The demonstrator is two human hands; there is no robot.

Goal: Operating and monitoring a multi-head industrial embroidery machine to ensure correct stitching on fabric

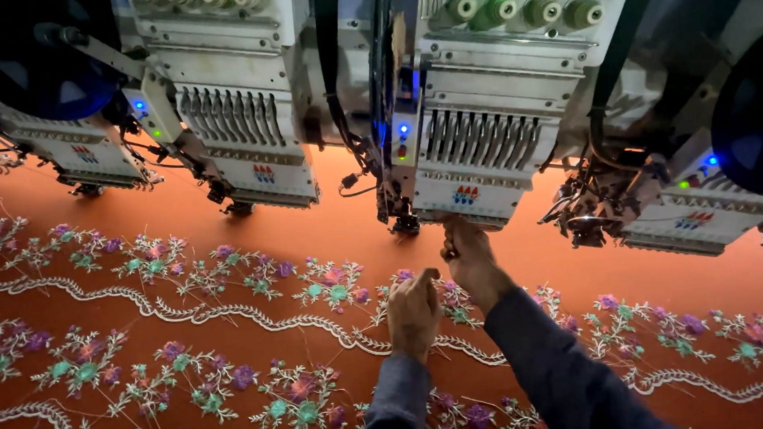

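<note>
We rest our left hand, loosely clenched, on smooth orange fabric embroidered with raised purple-and-green flowers. Just beyond it, our right hand pinches something unseen under the white metal embroidery head.

two hands, four embroidery heads, one orange cloth

Textile workshop: row of embroidery machine heads over orange embroidered fabric.

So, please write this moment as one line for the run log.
left hand: closed, resting on orange embroidered fabric | right hand: raised to needle area under embroidery head | held item: cannot tell
</note>
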